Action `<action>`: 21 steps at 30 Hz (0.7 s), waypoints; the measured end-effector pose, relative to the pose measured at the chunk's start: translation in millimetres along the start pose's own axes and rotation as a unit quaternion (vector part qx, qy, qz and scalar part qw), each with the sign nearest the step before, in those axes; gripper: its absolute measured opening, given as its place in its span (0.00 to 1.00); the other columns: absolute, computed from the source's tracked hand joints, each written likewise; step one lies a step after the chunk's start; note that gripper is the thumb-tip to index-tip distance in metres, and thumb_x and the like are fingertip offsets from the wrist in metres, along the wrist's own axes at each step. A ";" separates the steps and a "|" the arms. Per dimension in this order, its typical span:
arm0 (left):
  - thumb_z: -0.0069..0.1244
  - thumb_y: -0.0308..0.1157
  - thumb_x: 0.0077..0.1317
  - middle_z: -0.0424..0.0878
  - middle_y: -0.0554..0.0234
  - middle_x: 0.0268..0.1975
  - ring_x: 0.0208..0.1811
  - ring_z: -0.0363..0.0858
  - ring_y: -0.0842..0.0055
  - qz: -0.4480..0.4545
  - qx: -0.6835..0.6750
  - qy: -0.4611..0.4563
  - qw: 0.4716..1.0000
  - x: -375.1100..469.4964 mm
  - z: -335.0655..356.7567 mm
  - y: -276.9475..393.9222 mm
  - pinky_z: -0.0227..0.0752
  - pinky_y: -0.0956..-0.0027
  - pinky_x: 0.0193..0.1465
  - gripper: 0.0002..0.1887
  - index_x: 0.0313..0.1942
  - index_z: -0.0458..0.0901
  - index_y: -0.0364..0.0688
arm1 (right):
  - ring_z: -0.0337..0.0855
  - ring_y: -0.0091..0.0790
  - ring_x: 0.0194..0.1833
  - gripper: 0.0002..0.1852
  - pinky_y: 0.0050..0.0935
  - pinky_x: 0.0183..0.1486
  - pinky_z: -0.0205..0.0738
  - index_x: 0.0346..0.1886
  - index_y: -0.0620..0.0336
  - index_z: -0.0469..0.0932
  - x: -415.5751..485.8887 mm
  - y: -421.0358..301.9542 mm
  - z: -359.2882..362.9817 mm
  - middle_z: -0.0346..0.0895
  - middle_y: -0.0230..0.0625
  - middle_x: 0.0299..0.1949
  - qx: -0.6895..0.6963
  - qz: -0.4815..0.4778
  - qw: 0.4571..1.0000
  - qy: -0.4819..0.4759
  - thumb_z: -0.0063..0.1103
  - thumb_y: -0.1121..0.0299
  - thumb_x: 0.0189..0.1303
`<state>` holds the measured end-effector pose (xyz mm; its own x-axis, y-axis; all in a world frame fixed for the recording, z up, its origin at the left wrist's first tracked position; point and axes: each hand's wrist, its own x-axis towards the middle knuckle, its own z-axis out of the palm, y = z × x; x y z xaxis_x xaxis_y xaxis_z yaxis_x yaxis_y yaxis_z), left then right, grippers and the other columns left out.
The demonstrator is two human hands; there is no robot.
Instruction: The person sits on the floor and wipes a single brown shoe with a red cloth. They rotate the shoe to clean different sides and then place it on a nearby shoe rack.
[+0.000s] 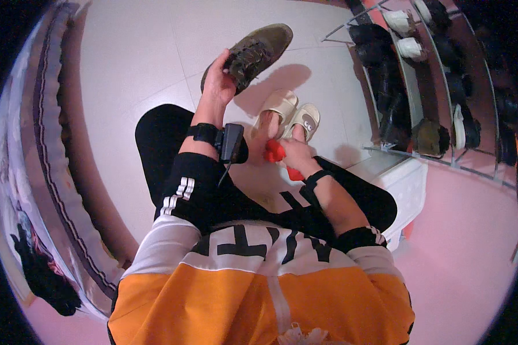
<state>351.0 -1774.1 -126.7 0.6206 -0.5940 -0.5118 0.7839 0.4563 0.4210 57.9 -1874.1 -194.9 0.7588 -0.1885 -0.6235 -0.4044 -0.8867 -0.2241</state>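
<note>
My left hand (221,82) grips a dark olive lace-up shoe (259,49) by its heel end, holding it over the floor with the toe pointing to the upper right. Black laces cross its top. My right hand (297,153) is closed on a bright red cloth (276,151), near my knees and below the shoe; part of the cloth hangs under the hand. The right hand and cloth are slightly blurred. My feet, in cream slide sandals (285,101), rest on the floor just beyond the right hand.
A metal shoe rack (446,159) with several dark and white shoes (410,47) stands at the right. A white plastic box (408,181) is beside my right knee. Along the left runs a bed edge with a fabric cover (75,185), and a black glove-like item (43,274) lies on it.
</note>
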 end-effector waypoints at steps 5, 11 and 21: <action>0.54 0.36 0.68 0.84 0.51 0.52 0.52 0.84 0.60 -0.064 0.065 -0.061 0.994 -12.1 3.0 -9.7 0.77 0.52 0.58 0.21 0.58 0.76 0.36 | 0.80 0.53 0.56 0.29 0.46 0.61 0.74 0.62 0.55 0.73 -9.2 29.0 -94.9 0.80 0.47 0.50 0.398 0.032 0.882 0.250 0.67 0.68 0.55; 0.50 0.37 0.69 0.84 0.53 0.52 0.52 0.84 0.62 -0.124 0.123 -0.068 0.982 -27.3 12.8 -53.4 0.79 0.54 0.56 0.18 0.55 0.77 0.37 | 0.74 0.52 0.62 0.32 0.45 0.63 0.74 0.65 0.50 0.71 -37.5 -27.1 -154.8 0.68 0.46 0.63 0.225 -0.092 0.821 0.517 0.67 0.68 0.55; 0.48 0.35 0.67 0.83 0.48 0.55 0.51 0.84 0.57 -0.136 0.139 -0.098 0.976 -33.5 27.2 -49.9 0.80 0.52 0.56 0.23 0.59 0.74 0.33 | 0.76 0.49 0.57 0.29 0.44 0.59 0.75 0.62 0.50 0.73 -24.6 47.1 -155.2 0.70 0.41 0.58 0.269 0.157 0.719 0.622 0.66 0.70 0.53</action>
<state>290.6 -1795.0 -110.2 0.3534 -0.7965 -0.4906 0.8675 0.0829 0.4904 99.4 -1976.8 -73.8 0.3221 -0.8717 0.3694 -0.5397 -0.4896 -0.6848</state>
